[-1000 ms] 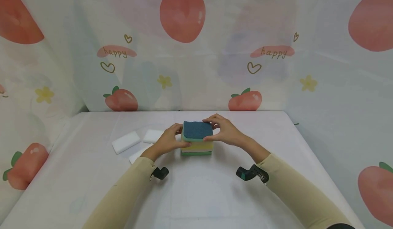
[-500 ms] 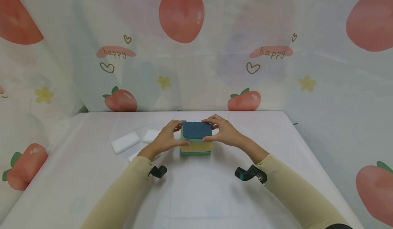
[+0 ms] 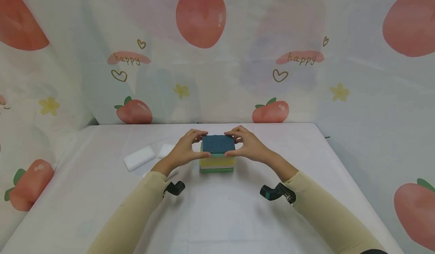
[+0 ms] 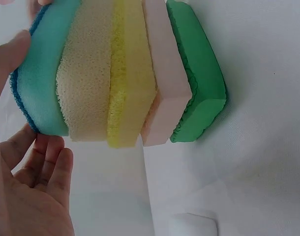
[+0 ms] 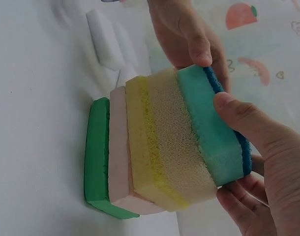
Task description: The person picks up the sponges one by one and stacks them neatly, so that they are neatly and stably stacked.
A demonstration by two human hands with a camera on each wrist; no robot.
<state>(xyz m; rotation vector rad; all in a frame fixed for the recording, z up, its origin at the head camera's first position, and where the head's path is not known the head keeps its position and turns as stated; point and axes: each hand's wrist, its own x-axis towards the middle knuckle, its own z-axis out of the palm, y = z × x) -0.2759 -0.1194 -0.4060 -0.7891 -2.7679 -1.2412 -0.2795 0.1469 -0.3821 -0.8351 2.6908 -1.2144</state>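
Observation:
A stack of sponges stands at the middle of the table. The top one is a teal sponge (image 3: 218,144) with a dark blue scouring face upward. Below it come a beige sponge (image 4: 86,73), a yellow sponge (image 4: 133,83), a pale pink sponge (image 4: 167,83) and a green sponge (image 4: 201,78) at the bottom. My left hand (image 3: 183,151) holds the teal sponge's left end, thumb in front and fingers behind. At the right end, my right hand (image 3: 250,145) grips the same sponge likewise. The layers sit slightly out of line in the wrist views.
White blocks lie left of the stack: one white block (image 3: 139,158) in plain sight, another white block (image 3: 165,150) partly behind my left hand, and a third mostly hidden by the forearm. A patterned cloth wall (image 3: 221,84) rises behind the white table (image 3: 221,216).
My left hand has shifted slightly up along the stack's left side, its thumb and fingers now at the top sponge's edges. The right hand has stayed nearly still.

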